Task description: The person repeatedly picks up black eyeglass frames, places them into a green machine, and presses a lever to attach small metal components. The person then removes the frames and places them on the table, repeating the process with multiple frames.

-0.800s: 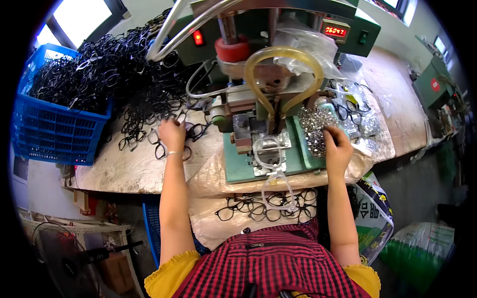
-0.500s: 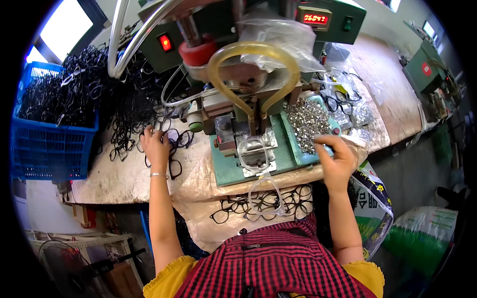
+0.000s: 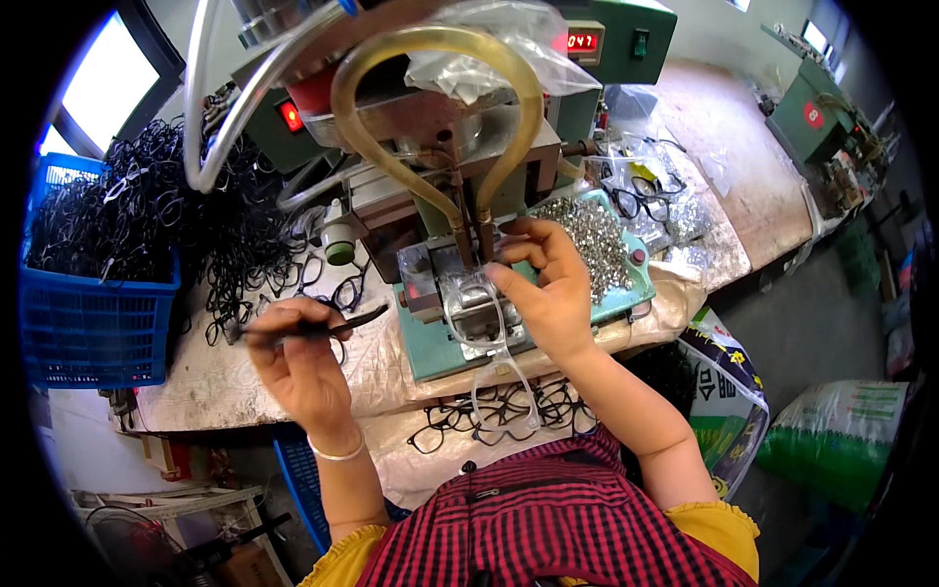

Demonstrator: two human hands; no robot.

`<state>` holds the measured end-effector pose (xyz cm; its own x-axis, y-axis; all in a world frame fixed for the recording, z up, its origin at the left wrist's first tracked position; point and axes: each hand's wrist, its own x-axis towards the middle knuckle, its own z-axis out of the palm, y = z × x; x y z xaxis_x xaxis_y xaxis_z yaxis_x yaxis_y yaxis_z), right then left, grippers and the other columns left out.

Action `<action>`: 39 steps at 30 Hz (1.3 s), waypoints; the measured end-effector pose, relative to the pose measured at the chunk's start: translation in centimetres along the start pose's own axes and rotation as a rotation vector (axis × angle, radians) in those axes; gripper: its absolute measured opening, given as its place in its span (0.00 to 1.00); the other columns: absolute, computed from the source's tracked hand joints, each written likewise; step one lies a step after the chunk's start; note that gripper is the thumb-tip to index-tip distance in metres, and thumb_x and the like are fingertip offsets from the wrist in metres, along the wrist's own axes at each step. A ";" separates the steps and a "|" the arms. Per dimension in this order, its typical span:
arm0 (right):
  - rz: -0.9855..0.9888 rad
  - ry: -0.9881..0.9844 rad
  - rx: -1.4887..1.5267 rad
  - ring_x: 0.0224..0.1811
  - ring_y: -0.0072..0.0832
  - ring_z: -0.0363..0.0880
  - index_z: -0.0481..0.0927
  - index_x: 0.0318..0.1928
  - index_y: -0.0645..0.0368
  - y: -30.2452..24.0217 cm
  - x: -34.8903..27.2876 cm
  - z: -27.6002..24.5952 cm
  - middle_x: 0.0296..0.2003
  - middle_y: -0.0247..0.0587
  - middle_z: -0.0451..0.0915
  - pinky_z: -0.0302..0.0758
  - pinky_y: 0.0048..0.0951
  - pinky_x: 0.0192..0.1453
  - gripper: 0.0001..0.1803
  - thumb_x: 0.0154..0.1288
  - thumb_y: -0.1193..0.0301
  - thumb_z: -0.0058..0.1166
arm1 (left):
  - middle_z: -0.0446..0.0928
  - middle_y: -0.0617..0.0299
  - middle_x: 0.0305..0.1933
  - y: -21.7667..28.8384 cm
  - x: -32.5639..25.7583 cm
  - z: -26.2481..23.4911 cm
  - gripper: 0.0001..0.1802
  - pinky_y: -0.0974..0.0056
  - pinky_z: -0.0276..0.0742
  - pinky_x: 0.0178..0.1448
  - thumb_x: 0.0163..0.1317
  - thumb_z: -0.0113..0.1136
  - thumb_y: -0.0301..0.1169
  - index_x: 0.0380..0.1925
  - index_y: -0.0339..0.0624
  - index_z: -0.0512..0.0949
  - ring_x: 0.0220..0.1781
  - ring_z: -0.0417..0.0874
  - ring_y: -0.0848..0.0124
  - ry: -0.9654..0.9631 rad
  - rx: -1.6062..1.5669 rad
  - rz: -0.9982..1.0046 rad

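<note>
My left hand (image 3: 298, 367) holds a black eyeglass frame (image 3: 313, 325) edge-on, just left of the green machine base (image 3: 430, 352). My right hand (image 3: 548, 284) reaches onto the machine's fixture, fingertips pinched at a clear eyeglass frame (image 3: 479, 313) that lies on the metal block under the press head (image 3: 460, 166). Whether the fingers hold a small metal part I cannot tell. A green tray of small shiny metal parts (image 3: 597, 240) sits right behind my right hand. A yellowish hose loop (image 3: 430, 49) hangs over the fixture.
A blue basket (image 3: 88, 313) heaped with black frames stands at left, with more black frames (image 3: 254, 264) spread on the bench. Several frames (image 3: 489, 411) lie on a lower ledge by my lap. Bagged frames (image 3: 636, 186) and another green machine (image 3: 817, 108) are at right.
My left hand has picked a black frame from the bench pile and brought it toward me. My right hand moved from the parts tray to the clear frame on the fixture. My head moved closer.
</note>
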<state>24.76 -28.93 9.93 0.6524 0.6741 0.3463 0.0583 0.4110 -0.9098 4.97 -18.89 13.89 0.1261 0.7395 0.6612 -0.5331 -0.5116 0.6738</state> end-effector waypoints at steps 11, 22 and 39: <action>-0.021 -0.165 -0.344 0.58 0.37 0.80 0.78 0.54 0.62 -4.4 -0.2 -1.6 0.53 0.48 0.81 0.72 0.34 0.65 0.20 0.59 0.76 0.62 | 0.88 0.56 0.38 0.7 -0.5 2.1 0.08 0.61 0.78 0.44 0.57 0.67 0.24 0.38 0.42 0.85 0.42 0.89 0.61 -0.611 0.542 0.257; -0.285 0.056 -1.159 0.69 0.51 0.68 0.87 0.34 0.56 4.7 0.5 -12.2 0.57 0.57 0.77 0.67 0.46 0.70 0.08 0.52 0.72 0.67 | 0.86 0.61 0.44 -2.0 -2.1 3.3 0.12 0.51 0.78 0.50 0.50 0.72 0.32 0.37 0.46 0.87 0.39 0.81 0.56 -0.807 0.492 0.430; 0.037 0.463 -0.252 0.41 0.18 0.78 0.83 0.44 0.63 6.7 0.3 -13.1 0.38 0.32 0.83 0.74 0.21 0.50 0.07 0.70 0.74 0.57 | 0.82 0.55 0.48 3.4 -2.0 -9.5 0.07 0.61 0.72 0.60 0.67 0.59 0.21 0.42 0.35 0.83 0.53 0.80 0.61 0.076 1.263 0.155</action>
<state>35.26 -34.05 0.88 0.9195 0.3204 0.2277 0.1718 0.1934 -0.9660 -5.07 -17.94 11.73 0.0634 0.6368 0.7685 0.6312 -0.6220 0.4633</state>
